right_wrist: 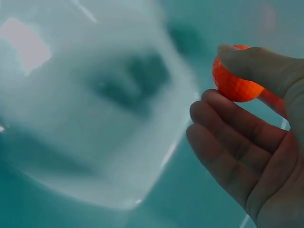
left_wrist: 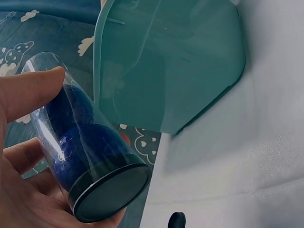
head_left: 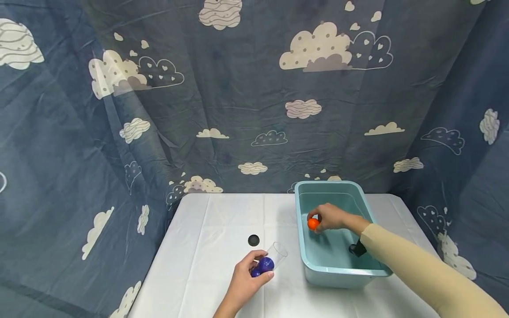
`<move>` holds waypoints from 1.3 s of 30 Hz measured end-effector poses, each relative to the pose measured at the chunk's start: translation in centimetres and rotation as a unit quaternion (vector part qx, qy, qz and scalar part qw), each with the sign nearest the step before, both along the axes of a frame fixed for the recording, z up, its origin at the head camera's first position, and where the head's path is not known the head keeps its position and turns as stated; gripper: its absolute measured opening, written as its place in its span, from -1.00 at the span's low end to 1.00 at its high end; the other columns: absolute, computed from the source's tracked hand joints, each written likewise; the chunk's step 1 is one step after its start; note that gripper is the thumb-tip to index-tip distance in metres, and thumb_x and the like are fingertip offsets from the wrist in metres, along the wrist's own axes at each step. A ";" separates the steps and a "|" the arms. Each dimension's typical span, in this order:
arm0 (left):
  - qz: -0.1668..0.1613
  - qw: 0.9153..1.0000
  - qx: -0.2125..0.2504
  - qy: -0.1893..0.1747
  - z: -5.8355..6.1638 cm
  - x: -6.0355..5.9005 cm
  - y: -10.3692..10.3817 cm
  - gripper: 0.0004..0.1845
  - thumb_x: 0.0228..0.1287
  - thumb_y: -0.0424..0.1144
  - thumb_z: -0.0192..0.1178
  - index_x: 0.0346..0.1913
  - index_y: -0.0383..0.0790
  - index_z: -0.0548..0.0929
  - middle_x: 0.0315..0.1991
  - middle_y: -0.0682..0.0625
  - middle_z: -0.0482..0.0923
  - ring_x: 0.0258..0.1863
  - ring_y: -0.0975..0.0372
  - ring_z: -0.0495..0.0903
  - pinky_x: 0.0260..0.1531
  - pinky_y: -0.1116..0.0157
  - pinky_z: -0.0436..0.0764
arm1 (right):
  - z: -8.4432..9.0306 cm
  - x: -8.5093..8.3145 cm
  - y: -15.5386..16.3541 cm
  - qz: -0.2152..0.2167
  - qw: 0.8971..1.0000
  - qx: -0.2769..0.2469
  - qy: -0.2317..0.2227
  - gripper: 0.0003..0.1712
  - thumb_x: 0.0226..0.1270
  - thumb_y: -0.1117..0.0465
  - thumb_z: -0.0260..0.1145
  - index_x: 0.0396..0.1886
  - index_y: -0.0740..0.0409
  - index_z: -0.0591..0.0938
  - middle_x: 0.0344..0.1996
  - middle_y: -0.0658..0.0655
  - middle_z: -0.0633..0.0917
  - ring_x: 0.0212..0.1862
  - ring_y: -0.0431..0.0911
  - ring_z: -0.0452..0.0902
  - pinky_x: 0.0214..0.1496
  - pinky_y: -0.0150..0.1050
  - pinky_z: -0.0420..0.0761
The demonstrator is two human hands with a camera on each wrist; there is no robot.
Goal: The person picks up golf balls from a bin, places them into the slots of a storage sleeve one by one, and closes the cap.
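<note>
Now: orange ball lifting from the tub, tube waiting

Right hand (head_left: pixel 332 217) is hovering inside the teal tub (head_left: pixel 303 247), fingers (right_wrist: pixel 237 123) curled and pinching an orange ball (head_left: pixel 313 223) between thumb and fingertips. Ball is sitting clear of the tub floor, dimpled skin showing in the right wrist view.

Left hand (head_left: pixel 246 280) is wrapping around a clear tube (left_wrist: pixel 90 156), fingers closed on its sides, holding it tilted just above the white surface (head_left: pixel 222 221), left of the tub. Two blue balls (left_wrist: pixel 88 137) are sitting inside, stacked against the dark closed end; open mouth is pointing up and toward the tub. Black round cap (head_left: pixel 253 240) is lying on the surface just beyond the tube.

Judgement: doing this well is meaning keeping the pinch light but centred on the ball, steadying the tube with the mouth angled upward so the blue balls are not rolling out, and bringing ball to mouth squarely.
</note>
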State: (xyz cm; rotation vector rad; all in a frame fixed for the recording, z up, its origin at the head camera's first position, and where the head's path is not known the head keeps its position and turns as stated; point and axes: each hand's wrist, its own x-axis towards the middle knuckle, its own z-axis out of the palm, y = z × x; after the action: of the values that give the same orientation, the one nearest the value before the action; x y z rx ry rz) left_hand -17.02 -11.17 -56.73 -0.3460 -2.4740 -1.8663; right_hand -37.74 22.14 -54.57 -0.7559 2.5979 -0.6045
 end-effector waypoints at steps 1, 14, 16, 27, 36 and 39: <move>0.003 1.000 -0.003 0.001 0.0 0.0 0.0 -0.46 0.07 -0.26 0.53 0.14 -0.05 0.60 -0.04 -0.01 0.65 -0.26 0.17 0.66 -0.33 0.34 0.64 | 0.3 0.1 0.1 0.004 1.000 -0.001 0.007 -0.44 0.02 0.24 0.64 0.08 0.17 0.71 -0.32 -0.05 0.70 -0.35 -0.12 0.54 -0.23 -0.18 0.60; 0.006 1.000 0.002 0.019 3.0 1.1 0.3 -0.51 0.09 -0.37 0.49 0.11 -0.21 0.60 -0.09 -0.13 0.65 -0.28 0.08 0.66 -0.34 0.33 0.63 | 4.3 1.9 1.2 0.002 0.999 -0.018 0.051 -0.47 0.02 0.17 0.64 0.04 0.03 0.72 -0.28 -0.09 0.71 -0.32 -0.20 0.57 -0.19 -0.20 0.60; 0.009 1.000 -0.003 0.011 2.2 0.7 0.2 -0.50 0.09 -0.35 0.50 0.12 -0.17 0.60 -0.07 -0.09 0.65 -0.27 0.10 0.66 -0.33 0.33 0.64 | 4.8 2.2 1.5 -0.002 0.998 -0.021 0.056 -0.49 0.04 0.17 0.63 0.04 0.01 0.72 -0.28 -0.09 0.71 -0.31 -0.18 0.57 -0.18 -0.18 0.60; -0.002 1.000 0.015 0.018 0.4 -0.2 -0.5 -0.48 0.07 -0.19 0.54 0.13 -0.03 0.61 -0.07 0.00 0.65 -0.27 0.21 0.65 -0.32 0.32 0.66 | 6.8 4.3 3.0 -0.024 0.994 -0.024 0.107 -0.54 0.10 0.12 0.60 0.03 0.02 0.71 -0.38 -0.09 0.67 -0.39 -0.16 0.51 -0.26 -0.17 0.53; -0.003 1.000 0.016 0.017 0.5 -0.2 -0.1 -0.47 0.07 -0.17 0.54 0.13 -0.03 0.61 -0.08 0.01 0.65 -0.28 0.22 0.66 -0.33 0.33 0.65 | 7.6 5.6 3.5 -0.043 0.994 -0.046 0.092 -0.45 0.12 0.00 0.59 0.10 0.05 0.68 -0.36 -0.11 0.67 -0.36 -0.14 0.50 -0.28 -0.17 0.53; 0.000 1.000 0.017 0.016 0.6 -0.3 0.0 -0.46 0.07 -0.20 0.54 0.14 -0.06 0.61 -0.09 0.01 0.65 -0.28 0.22 0.65 -0.35 0.34 0.65 | 7.8 6.1 3.4 -0.053 0.993 -0.055 0.093 -0.44 0.13 -0.03 0.58 0.11 0.03 0.68 -0.36 -0.12 0.67 -0.37 -0.15 0.52 -0.28 -0.18 0.55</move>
State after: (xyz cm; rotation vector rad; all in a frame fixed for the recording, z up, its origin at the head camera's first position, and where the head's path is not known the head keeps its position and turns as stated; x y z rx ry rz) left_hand -17.34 -11.17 -56.17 -0.3726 -2.4184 -1.8847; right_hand -31.65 25.56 -46.80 -0.7440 2.8099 -0.7462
